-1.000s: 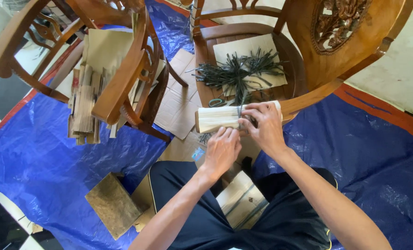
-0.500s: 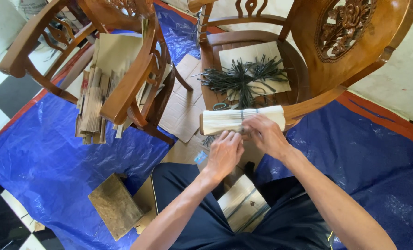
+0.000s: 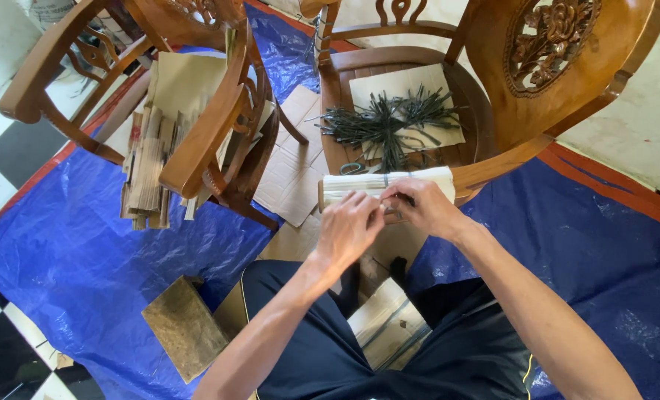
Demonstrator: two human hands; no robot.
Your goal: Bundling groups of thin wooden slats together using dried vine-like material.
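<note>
Bundle (image 3: 386, 188) of pale thin sticks lies crosswise at the front edge of the wooden chair seat (image 3: 345, 74), a dark band around its middle. I judge it light, stiff along its length and loose at the ends, so it is best held at the banded middle. My left hand (image 3: 348, 230) pinches the bundle just left of the band; my right hand (image 3: 422, 209) closes over the band itself. Both sets of fingertips are curled out of sight, so I cannot tell what they hold besides the sticks. Dark strips (image 3: 389, 122) lie on paper on the seat behind. Scissors there are half covered.
</note>
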